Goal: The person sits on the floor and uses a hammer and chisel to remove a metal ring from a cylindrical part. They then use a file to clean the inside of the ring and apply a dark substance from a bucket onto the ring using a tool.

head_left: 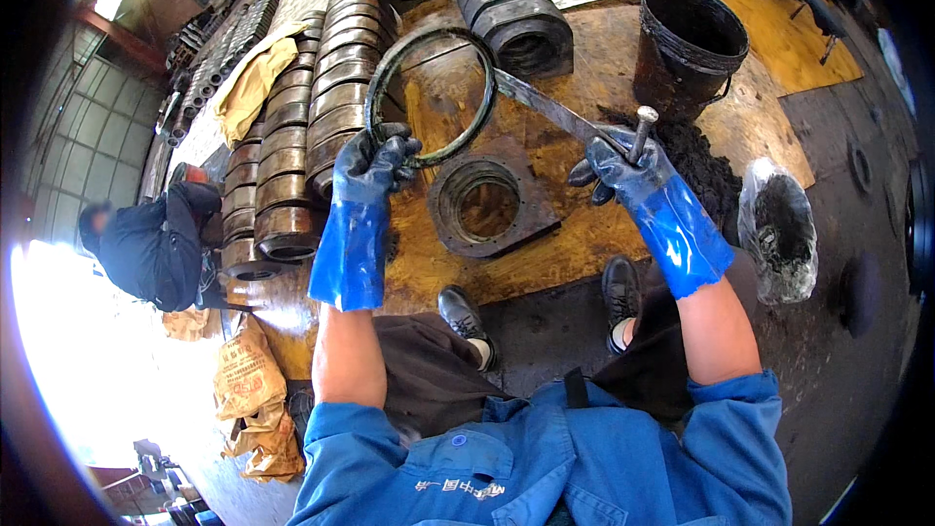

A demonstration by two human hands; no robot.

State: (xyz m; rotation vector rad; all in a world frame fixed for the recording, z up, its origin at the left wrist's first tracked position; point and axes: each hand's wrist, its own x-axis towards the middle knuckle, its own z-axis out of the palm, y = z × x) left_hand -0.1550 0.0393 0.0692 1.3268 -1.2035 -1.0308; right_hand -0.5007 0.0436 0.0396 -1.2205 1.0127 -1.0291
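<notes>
I have the left grip, in a long blue rubber glove with blackened fingers, pinching the lower left rim of a large, dark, greasy ring, which looks like metal. The ring stands tilted up above that grip, its opening facing me. My right grip, gloved the same way, is curled around the near end of a long flat grey metal strip and a short steel rod with a round head; I cannot tell whether these are joined. The strip's far end reaches leftward to the ring's right rim, though I cannot tell whether it presses there.

To work well here, I would pinch the ring firmly, keep the left fingers clear of the strip's line, lay the tip flat along the rim and use short, light strokes, turning the ring bit by bit. Grease could make either hold slip.

Below and between the grips, a dark square metal block with a round bore lies on an oil-stained yellow-brown plywood sheet. Beside the right grip is a heap of black shreds; farther right, a clear plastic bag of dark matter. Beyond that grip stands a grimy black bucket. Past the left grip run rows of brown metal collars, and a person in dark clothes crouches farther left.
</notes>
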